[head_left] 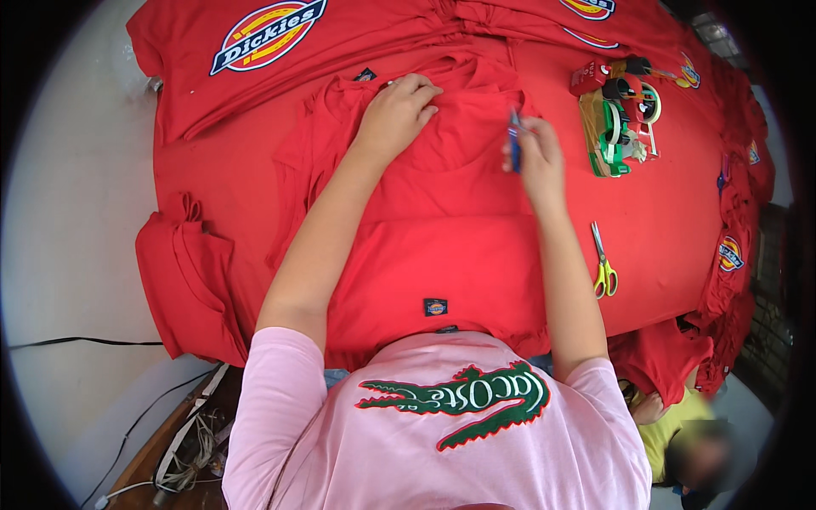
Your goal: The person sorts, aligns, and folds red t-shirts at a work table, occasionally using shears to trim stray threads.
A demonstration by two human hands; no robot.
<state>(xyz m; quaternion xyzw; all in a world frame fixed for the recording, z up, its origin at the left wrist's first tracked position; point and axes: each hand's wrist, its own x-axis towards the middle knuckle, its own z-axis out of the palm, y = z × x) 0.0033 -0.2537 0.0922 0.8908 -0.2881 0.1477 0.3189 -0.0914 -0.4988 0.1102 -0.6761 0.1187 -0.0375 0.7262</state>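
Note:
A red T-shirt (450,183) lies spread and rumpled in front of me. My left hand (399,110) is closed on its cloth by the neckline, fingers curled and thumb bent in. A small dark label (365,75) shows just beyond that hand. My right hand (537,157) grips blue-handled thread snips (514,143), held over the shirt's right part with the metal tip pointing away from me. Whether the blades touch the cloth I cannot tell. Nearest to me, a smoothly laid red garment (433,263) carries a dark label (435,307) by its hem.
Yellow-handled scissors (603,268) lie right of my right forearm. Beyond them stands a holder (614,127) with tape rolls and small tools. Red shirts with round emblems (272,34) cover the far edge. Folded red cloth (189,280) hangs at left. Another person (671,416) handles red cloth at lower right.

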